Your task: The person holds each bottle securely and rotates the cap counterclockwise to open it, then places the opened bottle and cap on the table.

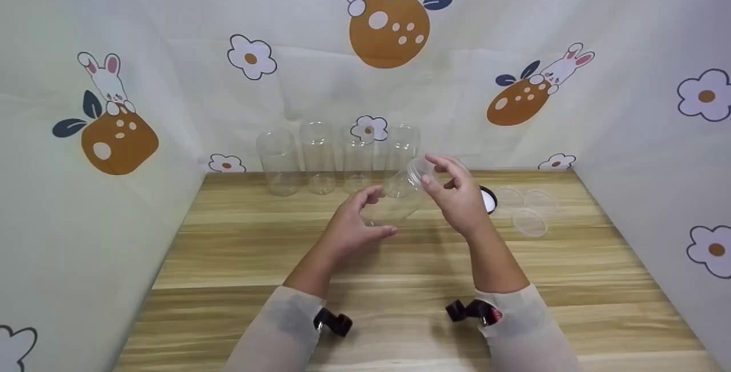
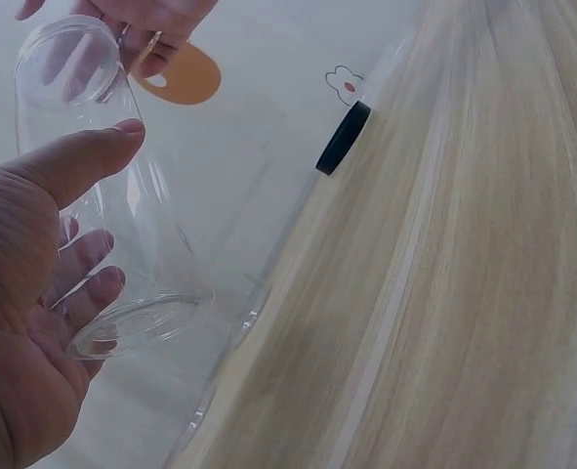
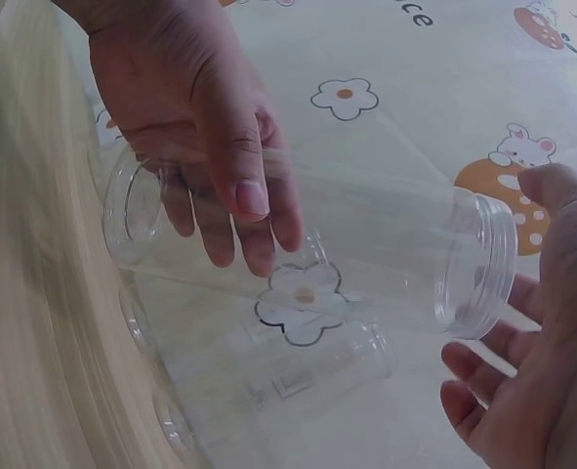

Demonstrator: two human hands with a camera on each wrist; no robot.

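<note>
A clear cylindrical jar (image 1: 400,203) is tilted above the table, its ringed mouth end up and to the right. My left hand (image 1: 354,223) holds it near its base, thumb on one side and fingers around the other, as the left wrist view also shows on the jar (image 2: 156,225). Beside the mouth end is my right hand (image 1: 461,203), thumb and fingers spread loosely about the rim (image 3: 488,269). In the right wrist view those fingers are bent but not closed on the jar (image 3: 386,234).
Several clear jars, one of them the leftmost jar (image 1: 280,160), stand in a row along the back wall. Right of my right hand lie a black-rimmed lid (image 1: 489,199) and clear discs, the nearest disc (image 1: 530,222) among them. Printed cloth walls enclose the wooden table (image 1: 240,258).
</note>
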